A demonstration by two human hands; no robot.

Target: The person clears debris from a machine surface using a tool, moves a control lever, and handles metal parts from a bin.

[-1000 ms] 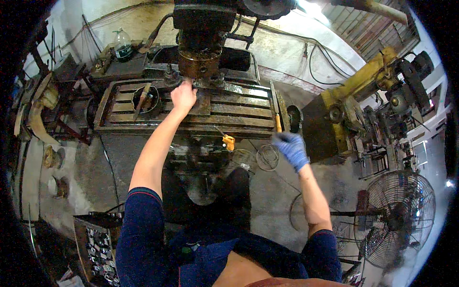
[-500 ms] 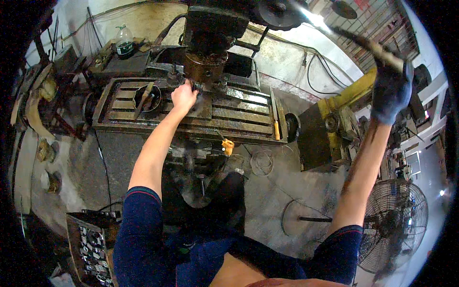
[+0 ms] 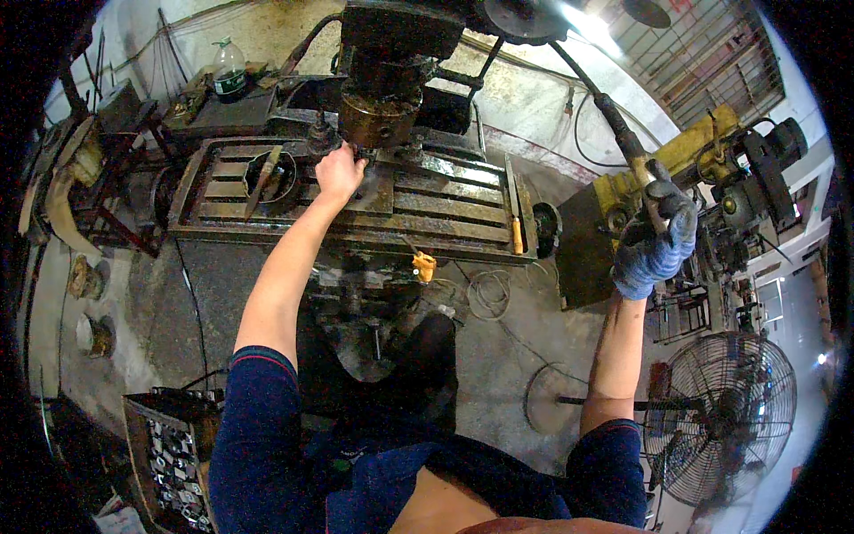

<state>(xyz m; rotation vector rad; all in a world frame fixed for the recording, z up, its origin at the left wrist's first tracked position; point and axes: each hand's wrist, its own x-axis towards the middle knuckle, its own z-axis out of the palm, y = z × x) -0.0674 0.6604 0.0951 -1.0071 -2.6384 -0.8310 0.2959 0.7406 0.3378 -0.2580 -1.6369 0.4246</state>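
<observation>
A milling machine's round spindle head [image 3: 381, 114] hangs over its slotted steel table [image 3: 445, 214]. Just under it, my bare left hand [image 3: 340, 173] is closed on a small dark part, mostly hidden by my fingers. On the right my right hand [image 3: 656, 238], in a blue-grey glove, wraps round the grip of a long feed lever [image 3: 614, 120] that runs up to the machine's hub [image 3: 525, 20]. Left of my left hand stands a dark round pot [image 3: 274, 182] with a brush [image 3: 265, 182] across it.
A file with a yellow handle [image 3: 517, 236] lies at the table's right end. An orange-yellow knob [image 3: 423, 266] juts from the front. A floor fan [image 3: 729, 418] stands at right, a tray of metal parts [image 3: 178, 463] at lower left, a plastic bottle [image 3: 229, 71] behind.
My right hand has pulled the lever downward and inward to the left, its forearm coming closer. My left hand stays in nearly the same place under the spindle head.
</observation>
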